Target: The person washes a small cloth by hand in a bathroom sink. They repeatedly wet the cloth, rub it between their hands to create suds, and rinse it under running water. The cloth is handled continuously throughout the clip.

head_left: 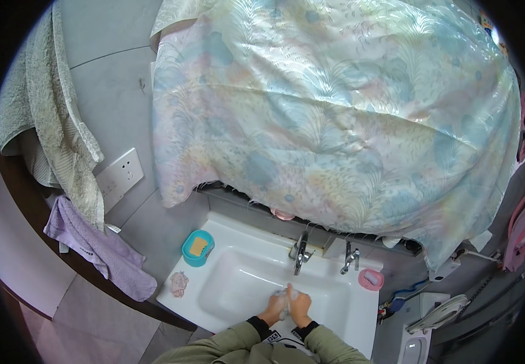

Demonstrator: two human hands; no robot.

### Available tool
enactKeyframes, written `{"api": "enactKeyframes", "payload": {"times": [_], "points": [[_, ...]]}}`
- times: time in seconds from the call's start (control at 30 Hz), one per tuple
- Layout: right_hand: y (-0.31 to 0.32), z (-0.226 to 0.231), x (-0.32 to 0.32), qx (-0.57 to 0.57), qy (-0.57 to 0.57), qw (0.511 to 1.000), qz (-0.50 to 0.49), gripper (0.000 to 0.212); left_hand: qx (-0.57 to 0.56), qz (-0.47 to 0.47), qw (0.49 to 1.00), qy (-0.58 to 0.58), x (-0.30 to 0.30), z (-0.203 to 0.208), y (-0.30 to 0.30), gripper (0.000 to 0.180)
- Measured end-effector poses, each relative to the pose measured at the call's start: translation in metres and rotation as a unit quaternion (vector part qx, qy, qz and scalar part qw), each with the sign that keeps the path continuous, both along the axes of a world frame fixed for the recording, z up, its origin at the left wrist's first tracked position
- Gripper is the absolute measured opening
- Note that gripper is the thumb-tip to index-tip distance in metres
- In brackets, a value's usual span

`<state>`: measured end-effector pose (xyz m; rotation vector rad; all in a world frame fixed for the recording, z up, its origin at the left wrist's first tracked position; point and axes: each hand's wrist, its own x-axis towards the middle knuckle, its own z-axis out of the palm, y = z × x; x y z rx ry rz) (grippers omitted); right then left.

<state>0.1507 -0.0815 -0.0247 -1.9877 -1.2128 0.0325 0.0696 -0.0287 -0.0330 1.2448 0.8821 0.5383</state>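
Over the front part of the white washbasin [232, 297], my left hand [273, 309] and my right hand [299, 305] are brought together. Whitish, foam-like stuff [284, 309] shows between them; too small to tell whether it is lather or a wet cloth. Both hands look closed, with the fingers partly hidden, and one finger or thumb of the right points toward the tap. Just beyond them stands a chrome tap [300, 255] on the basin's back edge. Green sleeves with dark cuffs cover both forearms.
A turquoise soap dish [191, 257] with yellow soap [198, 246] and a pink mesh puff [179, 284] sit at left. A second tap [350, 258] and a pink soap dish [371, 279] stand at right. A pastel cloth [335, 121] hangs above; towels [98, 249] hang left.
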Motion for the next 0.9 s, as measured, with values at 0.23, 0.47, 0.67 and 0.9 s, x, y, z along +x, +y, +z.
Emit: {"api": "enactKeyframes", "payload": {"times": [0.23, 0.47, 0.67, 0.9], "points": [[0.007, 0.009, 0.0, -0.036, 0.04, 0.991, -0.122, 0.055, -0.203, -0.021, 0.979, -0.022, 0.005, 0.011, -0.006, 0.042], [0.003, 0.005, -0.001, -0.069, -0.034, 0.997, -0.017, 0.049, -0.255, 0.088, 0.954, -0.132, 0.002, 0.007, -0.004, 0.041], [0.0, 0.012, 0.0, -0.005, -0.036, 0.999, 0.0, 0.038, -0.199, 0.083, 0.974, -0.068, 0.014, -0.019, 0.002, 0.041], [0.01, 0.022, 0.002, -0.05, 0.046, 0.993, -0.092, 0.044, -0.115, -0.029, 0.991, -0.068, 0.016, -0.027, -0.004, 0.047]]}}
